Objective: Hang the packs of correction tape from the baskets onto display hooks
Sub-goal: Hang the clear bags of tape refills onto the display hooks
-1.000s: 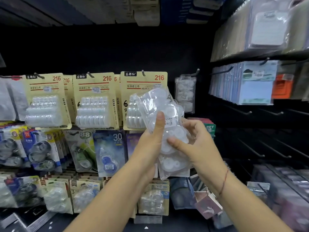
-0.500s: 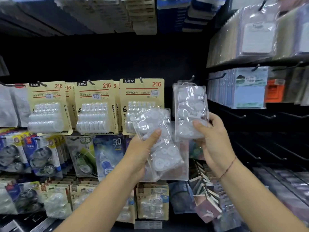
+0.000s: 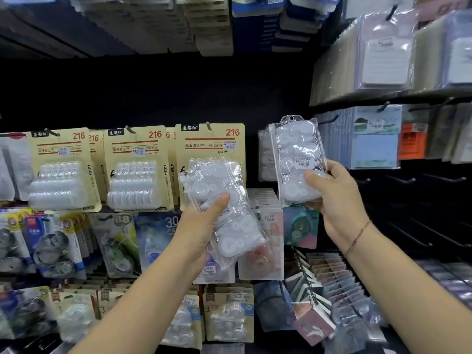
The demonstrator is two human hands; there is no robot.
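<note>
My left hand (image 3: 204, 226) grips a small stack of clear packs of white correction tape (image 3: 224, 213), tilted, in front of the yellow cards. My right hand (image 3: 339, 200) holds one clear pack of correction tape (image 3: 297, 159) upright by its lower end, its top hole near a display hook at the right of the row. Behind that pack hang more clear packs (image 3: 267, 159) of the same kind. The hook's tip is hidden by the pack.
Yellow "216" cards (image 3: 139, 169) of tape hang in a row on hooks to the left. Coloured tape packs (image 3: 158, 238) fill the rows below. Notepad packs (image 3: 375, 139) hang on the right wall, with bare black hooks (image 3: 444, 178) under them.
My right hand took one pack out of the stack and lifted it up and right toward the hook. My left hand stayed low with the remaining packs.
</note>
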